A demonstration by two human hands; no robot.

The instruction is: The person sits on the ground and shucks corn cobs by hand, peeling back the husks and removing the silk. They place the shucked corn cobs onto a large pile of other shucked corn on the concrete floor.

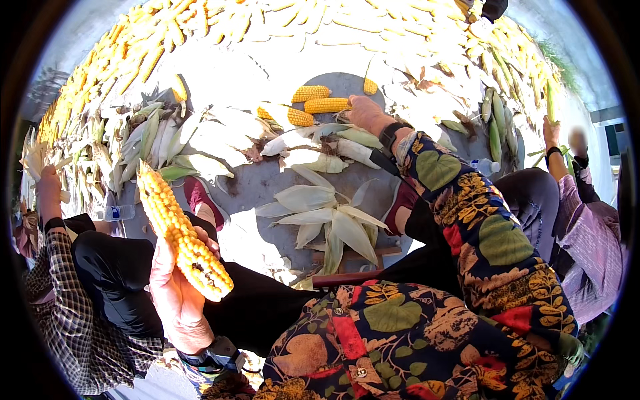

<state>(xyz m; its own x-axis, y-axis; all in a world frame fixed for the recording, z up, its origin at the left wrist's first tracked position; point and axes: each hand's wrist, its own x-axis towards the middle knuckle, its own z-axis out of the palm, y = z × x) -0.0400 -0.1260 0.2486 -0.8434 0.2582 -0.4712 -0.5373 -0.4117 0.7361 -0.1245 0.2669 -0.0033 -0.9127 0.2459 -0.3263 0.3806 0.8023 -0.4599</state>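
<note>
In my left hand [182,290] is a husked ear of yellow corn [182,235], held tilted with its narrow tip up; a dark gap among the kernels shows near its lower end. My right hand [371,116] reaches out over the ground, its fingers at the right end of a husked corn ear [326,105]. Whether the fingers grip that ear cannot be seen. Beside it lie another husked ear [310,93] and a partly overlapped ear [300,117]. Just nearer to me is a row of corn ears in pale husks [312,161].
Peeled husks [332,212] lie between my maroon shoes [202,200]. Husked corn [145,60] spreads across the far ground. Unhusked ears [160,132] are heaped front left. Co-workers sit close on both sides, one in a checked sleeve [62,265], another in a purple sleeve [585,235]. Plastic bottles [119,213] lie nearby.
</note>
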